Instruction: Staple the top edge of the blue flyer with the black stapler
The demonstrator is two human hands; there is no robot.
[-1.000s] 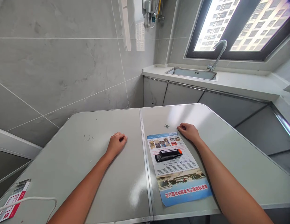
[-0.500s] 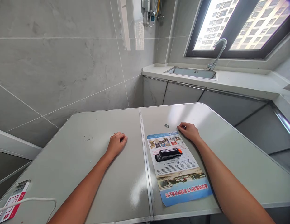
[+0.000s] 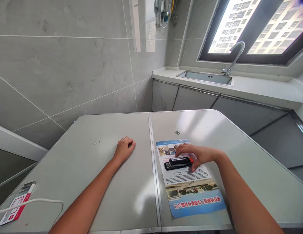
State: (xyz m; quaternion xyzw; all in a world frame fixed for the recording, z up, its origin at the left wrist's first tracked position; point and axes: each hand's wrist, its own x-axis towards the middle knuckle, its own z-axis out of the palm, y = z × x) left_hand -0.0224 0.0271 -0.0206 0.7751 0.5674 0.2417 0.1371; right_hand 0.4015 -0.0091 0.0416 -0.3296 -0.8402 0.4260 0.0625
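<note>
Near left: white cable (image 3: 29, 201) crossing a red-and-white card (image 3: 20, 211). Leaflet (image 3: 195, 191) flat on the table (image 3: 127, 201), black stapler (image 3: 178, 163) lying on it. My right hand (image 3: 201, 154) is bent left over the stapler's orange end, thumb near side, fingers far side; grip spread, contact unclear. My left hand (image 3: 124, 150) rests left of the seam (image 3: 156, 188), fingers curled in. Farther: small bits (image 3: 95, 142) scattered left, two staple strips (image 3: 177, 132) beyond leaflet. Back: sink (image 3: 202, 76), faucet (image 3: 236, 57).

Two bare forearms (image 3: 97, 191) — smooth, rounded, tapering evenly toward narrow wrists (image 3: 115, 162). The left hand (image 3: 124, 150) and right hand (image 3: 200, 153) are bare too, with slender fingers (image 3: 184, 148).
</note>
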